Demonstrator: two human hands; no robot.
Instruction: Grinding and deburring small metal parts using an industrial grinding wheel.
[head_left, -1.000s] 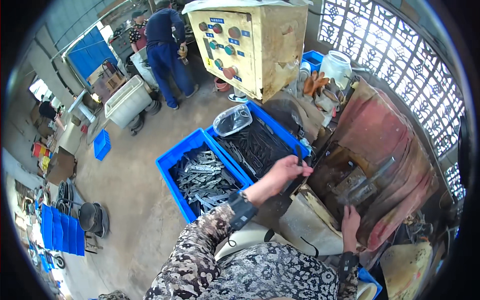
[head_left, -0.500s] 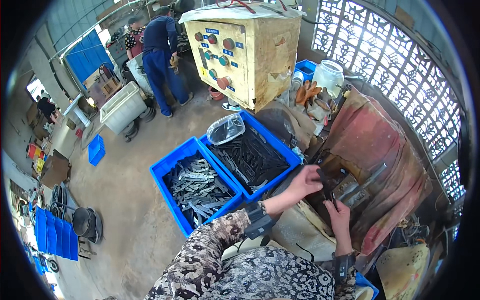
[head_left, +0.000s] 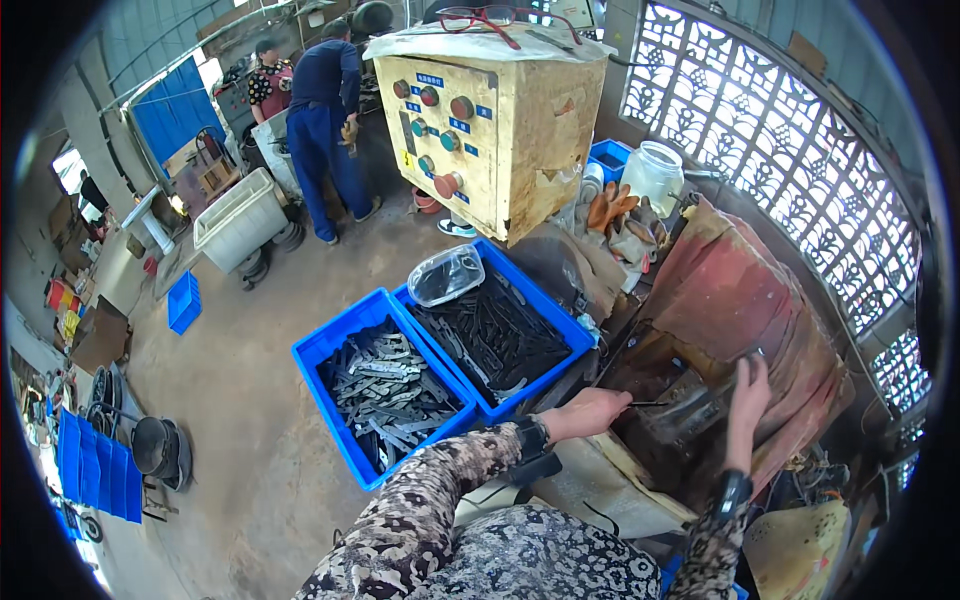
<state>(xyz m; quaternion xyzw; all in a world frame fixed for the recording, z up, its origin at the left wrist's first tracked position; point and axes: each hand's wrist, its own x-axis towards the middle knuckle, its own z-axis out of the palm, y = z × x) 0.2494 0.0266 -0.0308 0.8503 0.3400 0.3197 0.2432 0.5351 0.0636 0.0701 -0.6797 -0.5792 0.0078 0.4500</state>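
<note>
My left hand [head_left: 588, 413] is closed on one end of a thin dark metal strip [head_left: 650, 404], which points into the work area of a dark, grimy machine [head_left: 690, 425]. My right hand [head_left: 748, 400] is raised on the far side of that machine. Its fingers are closed around the upper end of a grey metal lever [head_left: 759, 353], of which only the tip shows. A stained reddish cloth [head_left: 740, 265] drapes over the machine behind my right hand.
Two blue bins, one with grey metal strips [head_left: 385, 385] and one with black strips [head_left: 500, 330], stand left of my hands. A clear plastic tub [head_left: 447, 275] lies on the black strips. Beyond stands a cream control box [head_left: 500, 140]; a person in blue [head_left: 325, 130] works farther back.
My right hand has left the strip and moved up and right to the lever. My left hand has lowered slightly, still with the strip. The view has shifted a little.
</note>
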